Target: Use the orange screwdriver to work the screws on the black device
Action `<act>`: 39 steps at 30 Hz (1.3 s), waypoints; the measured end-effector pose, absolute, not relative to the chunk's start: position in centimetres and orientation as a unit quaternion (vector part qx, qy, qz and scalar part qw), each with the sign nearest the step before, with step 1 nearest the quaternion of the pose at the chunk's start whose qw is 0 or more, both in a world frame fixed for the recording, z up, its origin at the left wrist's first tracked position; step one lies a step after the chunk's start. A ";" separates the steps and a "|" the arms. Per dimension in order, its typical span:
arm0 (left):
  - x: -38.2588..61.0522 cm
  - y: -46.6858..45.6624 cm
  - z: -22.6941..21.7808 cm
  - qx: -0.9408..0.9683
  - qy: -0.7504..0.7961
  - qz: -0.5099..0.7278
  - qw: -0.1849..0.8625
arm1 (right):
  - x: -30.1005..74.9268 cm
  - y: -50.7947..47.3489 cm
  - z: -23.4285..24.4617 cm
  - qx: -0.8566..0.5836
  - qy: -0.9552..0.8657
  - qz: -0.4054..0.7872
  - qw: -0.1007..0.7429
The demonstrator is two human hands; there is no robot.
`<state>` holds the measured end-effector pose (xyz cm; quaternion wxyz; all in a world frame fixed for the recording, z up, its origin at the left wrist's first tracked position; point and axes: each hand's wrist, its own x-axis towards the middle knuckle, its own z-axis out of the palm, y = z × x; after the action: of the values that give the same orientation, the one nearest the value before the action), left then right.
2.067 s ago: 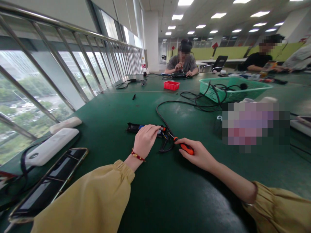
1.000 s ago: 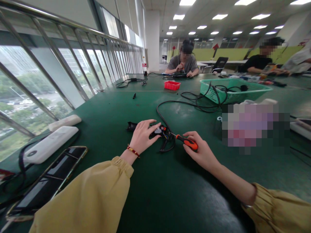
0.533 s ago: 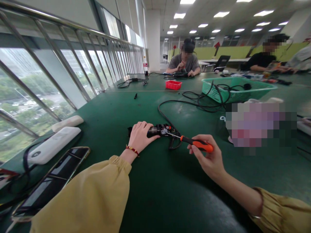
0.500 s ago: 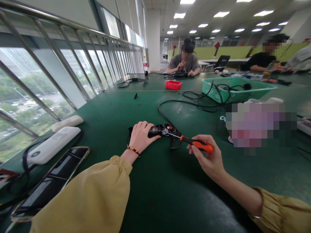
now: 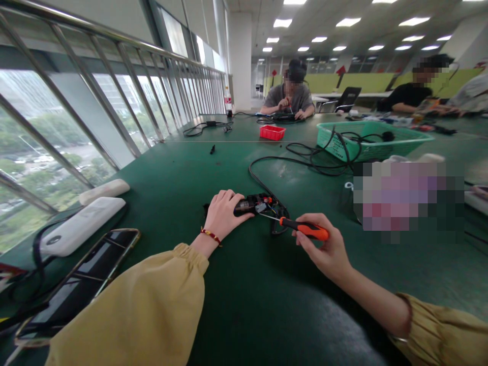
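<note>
The left hand curls over the left part of a black device at the centre of the frame, fingers on its far side and thumb stretched along its near edge, pinning it to the green worktop; a red and gold bracelet circles that wrist; the device lies roughly level across the picture, its right end bare, with a small grey block and thin coloured wires showing; the right hand, right of centre, pinches the orange and black handle of a screwdriver between thumb and fingers, the shaft pointing left to the device's near edge — whether the tip touches it, I cannot tell; a black cable loops from the device's right end towards the green basket at the right, above centre; a red tray sits at upper centre; a phone lies at lower left, just below a white oblong object; in the upper part of the frame a person in a grey shirt bends over the far end — both hands at a dark item.
</note>
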<state>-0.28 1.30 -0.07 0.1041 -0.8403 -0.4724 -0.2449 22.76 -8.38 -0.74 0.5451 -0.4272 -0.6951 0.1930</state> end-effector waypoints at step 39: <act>-0.4 1.1 0.0 -0.851 -0.452 -0.242 0.111 | 22.7 -9.1 1.1 -0.408 -0.771 -0.058 0.485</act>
<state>-0.38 1.12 0.01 0.1105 -0.8513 -0.4520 -0.2424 22.72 -9.06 1.13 0.4851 -0.4081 -0.7712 -0.0583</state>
